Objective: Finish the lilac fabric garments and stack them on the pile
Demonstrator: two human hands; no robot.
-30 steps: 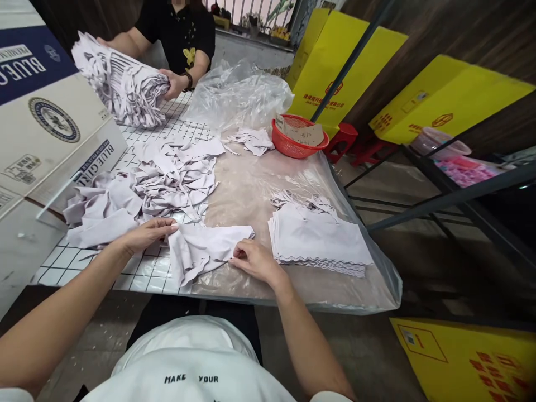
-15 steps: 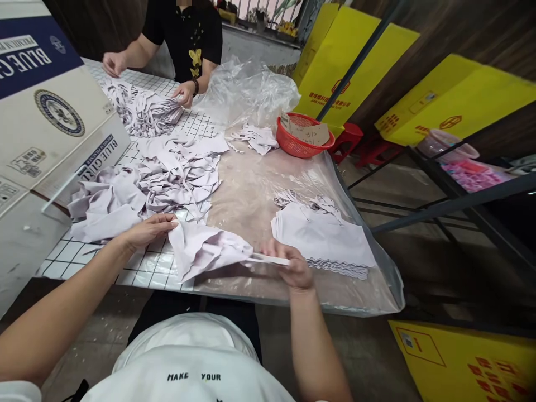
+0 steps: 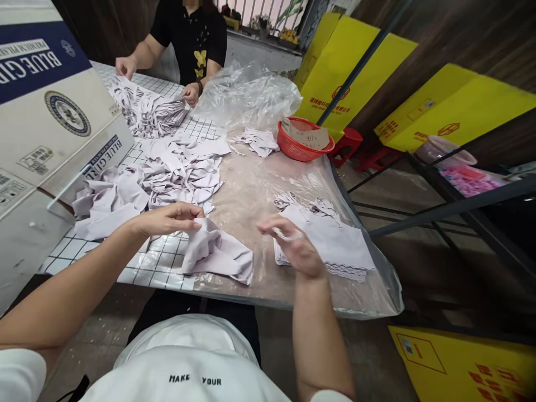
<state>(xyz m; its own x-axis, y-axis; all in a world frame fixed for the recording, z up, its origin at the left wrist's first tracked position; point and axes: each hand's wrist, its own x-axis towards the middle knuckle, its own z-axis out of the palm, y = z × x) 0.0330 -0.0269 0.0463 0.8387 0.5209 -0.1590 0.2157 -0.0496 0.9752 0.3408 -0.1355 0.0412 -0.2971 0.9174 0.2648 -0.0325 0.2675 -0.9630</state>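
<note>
My left hand [image 3: 170, 219] pinches the top edge of a crumpled pale lilac fabric piece [image 3: 220, 254] that lies at the table's near edge. My right hand [image 3: 293, 245] hovers over the left part of a neat stack of flat lilac pieces [image 3: 335, 245], fingers curled round a thin pale strip; the hand is blurred by motion. A loose heap of the same fabric pieces [image 3: 167, 178] lies behind my left hand on the checked tabletop [image 3: 159, 268].
A person in black across the table presses both hands on another fabric bundle [image 3: 146, 111]. A red basket [image 3: 305, 142] and a crumpled clear bag [image 3: 247, 95] sit at the back. A large carton [image 3: 46, 128] stands at left. Yellow boxes and a metal rack are right.
My right hand has let go of the crumpled piece's right end and moved right and up over the stack. The piece has dropped onto the table. The other person's bundle now lies flat.
</note>
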